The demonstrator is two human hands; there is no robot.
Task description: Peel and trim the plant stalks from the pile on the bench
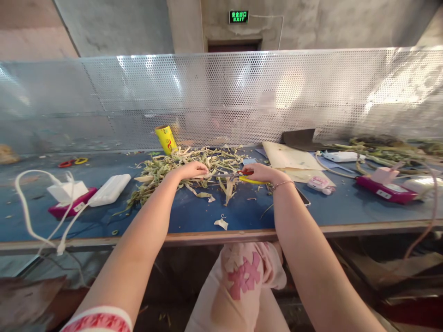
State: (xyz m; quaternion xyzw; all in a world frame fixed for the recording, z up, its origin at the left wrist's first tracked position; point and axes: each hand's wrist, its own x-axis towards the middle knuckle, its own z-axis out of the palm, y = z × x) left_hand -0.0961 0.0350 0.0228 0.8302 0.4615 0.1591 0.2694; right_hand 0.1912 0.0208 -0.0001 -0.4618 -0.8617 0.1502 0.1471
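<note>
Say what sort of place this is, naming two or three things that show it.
Probably a workshop or small factory: a long blue worktable strewn with dry-looking plant pieces, a perforated metal screen along its far side, and a lit exit sign on the bare wall.

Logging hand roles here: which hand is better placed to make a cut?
Right, probably: the right hand holds the scissors, blades pointing toward the left hand by the leaves.

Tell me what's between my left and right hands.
In the head view: scissor blades, extending from your right hand toward your left hand, and withered leaves.
</note>
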